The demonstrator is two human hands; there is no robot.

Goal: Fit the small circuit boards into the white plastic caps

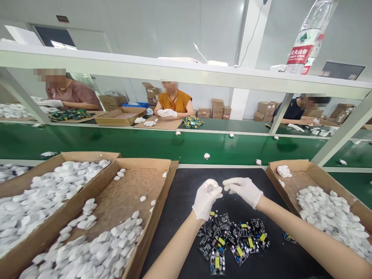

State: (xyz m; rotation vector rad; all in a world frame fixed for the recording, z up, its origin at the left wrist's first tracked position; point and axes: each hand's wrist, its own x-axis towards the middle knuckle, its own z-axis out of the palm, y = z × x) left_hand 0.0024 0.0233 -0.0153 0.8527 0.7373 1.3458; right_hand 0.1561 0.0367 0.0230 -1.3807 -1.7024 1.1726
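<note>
My left hand [207,198], in a white glove, is raised over the black mat with its thumb and fingers curled together in a pinch. Whatever the pinch may hold is too small and too white to tell from the glove. Just right of it, my right hand [244,190], also gloved in white, points its fingers toward the left hand. Those fingers are stretched out, slightly apart at the tips, and nothing shows between them. Below both hands lies a loose pile of small circuit boards [240,251] with yellow parts, some face down.
Cardboard trays [147,164] of white lumps [101,248] stand on the left. Another tray [312,168] of similar lumps [331,213] is at right. Beyond runs a green conveyor belt [139,145] with scattered pieces, under a white shelf [122,64] bearing a water bottle [308,35]. Several people work opposite.
</note>
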